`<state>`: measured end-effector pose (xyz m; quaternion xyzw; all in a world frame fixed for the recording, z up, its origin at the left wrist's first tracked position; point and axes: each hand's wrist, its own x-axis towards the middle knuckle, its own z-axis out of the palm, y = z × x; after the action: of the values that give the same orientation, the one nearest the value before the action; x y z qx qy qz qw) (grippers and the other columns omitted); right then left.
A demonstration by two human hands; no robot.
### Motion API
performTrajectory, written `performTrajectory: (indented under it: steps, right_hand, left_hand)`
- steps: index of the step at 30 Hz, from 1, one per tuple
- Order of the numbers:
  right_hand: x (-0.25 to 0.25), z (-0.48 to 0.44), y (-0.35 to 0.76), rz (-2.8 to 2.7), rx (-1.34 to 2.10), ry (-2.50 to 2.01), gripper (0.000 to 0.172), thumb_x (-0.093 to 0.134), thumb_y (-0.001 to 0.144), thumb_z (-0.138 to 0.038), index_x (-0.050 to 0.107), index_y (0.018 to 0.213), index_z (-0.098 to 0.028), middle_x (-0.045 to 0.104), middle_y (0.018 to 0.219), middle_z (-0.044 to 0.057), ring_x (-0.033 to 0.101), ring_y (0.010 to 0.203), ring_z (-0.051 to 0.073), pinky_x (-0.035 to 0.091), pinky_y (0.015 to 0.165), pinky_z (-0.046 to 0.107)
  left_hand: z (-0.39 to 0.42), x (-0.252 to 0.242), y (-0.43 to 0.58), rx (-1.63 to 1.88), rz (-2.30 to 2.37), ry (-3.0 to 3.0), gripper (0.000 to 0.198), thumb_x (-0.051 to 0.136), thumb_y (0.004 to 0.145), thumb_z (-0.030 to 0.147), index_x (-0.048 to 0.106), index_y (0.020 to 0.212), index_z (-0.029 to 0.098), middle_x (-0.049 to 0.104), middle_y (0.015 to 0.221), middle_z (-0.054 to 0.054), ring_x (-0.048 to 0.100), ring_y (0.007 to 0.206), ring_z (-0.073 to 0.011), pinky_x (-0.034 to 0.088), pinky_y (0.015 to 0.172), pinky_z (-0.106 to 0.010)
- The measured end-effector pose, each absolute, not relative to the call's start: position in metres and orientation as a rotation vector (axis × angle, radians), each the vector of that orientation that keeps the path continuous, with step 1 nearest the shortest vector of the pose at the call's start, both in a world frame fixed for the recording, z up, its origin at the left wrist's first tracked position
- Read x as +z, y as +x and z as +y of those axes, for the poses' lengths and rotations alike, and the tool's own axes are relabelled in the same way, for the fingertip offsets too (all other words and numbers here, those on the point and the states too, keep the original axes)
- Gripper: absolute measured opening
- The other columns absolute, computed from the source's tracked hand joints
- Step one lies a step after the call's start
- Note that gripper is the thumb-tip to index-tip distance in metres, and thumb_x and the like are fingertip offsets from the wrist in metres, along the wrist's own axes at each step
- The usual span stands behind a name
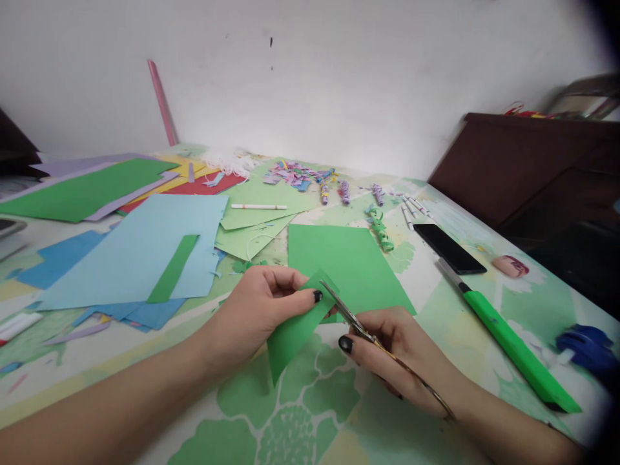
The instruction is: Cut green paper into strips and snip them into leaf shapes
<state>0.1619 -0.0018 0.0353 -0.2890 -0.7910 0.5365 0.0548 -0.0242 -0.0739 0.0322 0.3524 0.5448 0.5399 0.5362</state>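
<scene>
Between the thumb and fingers of my left hand [271, 300] is a strip of green paper [293, 339], tilted, with its lower end hanging toward me. My right hand [400, 358] grips a pair of scissors [346, 310], whose blades reach to the upper end of the strip. Whether the blades are cutting into the paper I cannot tell. A larger green sheet [339, 258] lies flat just behind both hands. To the left, another green strip [174, 268] rests on a light blue sheet [130, 239].
Several coloured sheets [92, 187] are spread at the left. Paper scraps [290, 173] and curled paper rolls [380, 229] lie toward the wall. At the right are a black phone [448, 248], a green utility knife [513, 342], an eraser [510, 266] and a dark blue object [586, 345].
</scene>
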Motion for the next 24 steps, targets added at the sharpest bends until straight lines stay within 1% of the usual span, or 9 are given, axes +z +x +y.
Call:
performTrajectory:
  steps: [10, 17, 24]
  right_hand:
    - [0.0332, 0.0001, 0.1614, -2.434, 1.564, -0.89, 0.038, 0.047, 0.085, -0.042, 0.038, 0.058, -0.017, 0.028, 0.05, -0.006, 0.023, 0.045, 0.006, 0.018, 0.039, 0.019]
    - [0.0323, -0.0001, 0.1616, -2.448, 1.537, -0.893, 0.038, 0.047, 0.084, -0.041, 0.039, 0.056, -0.017, 0.028, 0.05, -0.006, 0.023, 0.044, 0.006, 0.018, 0.039, 0.02]
    - [0.0334, 0.0005, 0.159, -2.443, 1.511, -0.962, 0.039, 0.049, 0.082, -0.042, 0.038, 0.054, -0.018, 0.03, 0.047, -0.006, 0.022, 0.043, 0.006, 0.017, 0.039, 0.02]
  left_hand:
    - [-0.0742, 0.0315, -0.0237, 1.283, 1.277, 0.83, 0.018, 0.069, 0.071, 0.026, 0.06, 0.064, 0.012, 0.06, 0.059, 0.0, 0.051, 0.051, -0.0076, 0.039, 0.047, -0.017]
    - [-0.0739, 0.0303, -0.0235, 1.291, 1.291, 0.839, 0.02, 0.069, 0.071, 0.027, 0.058, 0.062, 0.012, 0.057, 0.057, 0.001, 0.048, 0.049, -0.006, 0.037, 0.045, -0.016]
    - [-0.0736, 0.0295, -0.0245, 1.284, 1.293, 0.851, 0.021, 0.069, 0.071, 0.029, 0.059, 0.063, 0.012, 0.058, 0.058, 0.001, 0.049, 0.05, -0.0061, 0.037, 0.045, -0.016]
